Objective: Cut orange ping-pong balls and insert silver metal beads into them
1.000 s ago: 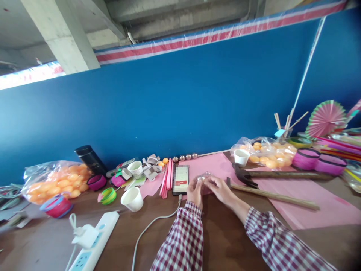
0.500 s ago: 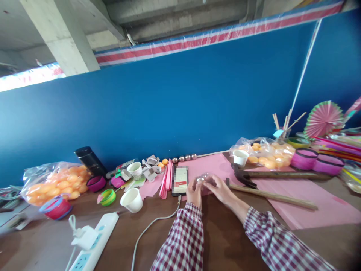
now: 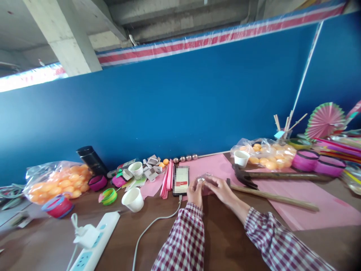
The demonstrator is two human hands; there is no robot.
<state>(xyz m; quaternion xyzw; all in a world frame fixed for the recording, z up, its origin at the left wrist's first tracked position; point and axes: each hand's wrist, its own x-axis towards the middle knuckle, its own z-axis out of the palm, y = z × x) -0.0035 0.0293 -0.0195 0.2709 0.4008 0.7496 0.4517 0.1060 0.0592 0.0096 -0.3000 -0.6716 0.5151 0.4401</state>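
Observation:
Small shiny silver balls (image 3: 201, 179) are between my two hands, over the pink paper (image 3: 210, 165) near the middle of the table. My left hand (image 3: 194, 192) has its fingers closed on a silver ball, just right of a phone (image 3: 181, 180) with a cable plugged in. My right hand (image 3: 221, 188) reaches in from the right, its fingers pinched at the silver balls; its fingertips are partly hidden. Several more silver balls (image 3: 188, 158) stand in a row behind the phone, by the blue partition.
Two hammers (image 3: 270, 195) lie to the right. White cups (image 3: 132, 200), a power strip (image 3: 96, 241), a black bottle (image 3: 91, 160) and a bag of orange balls (image 3: 62, 182) are left. Another bag (image 3: 270, 160) and pink rings (image 3: 306, 160) stand at the back right.
The view has shifted very slightly. My right hand's fingers have moved a little at the silver balls; both hands stay in nearly the same place.

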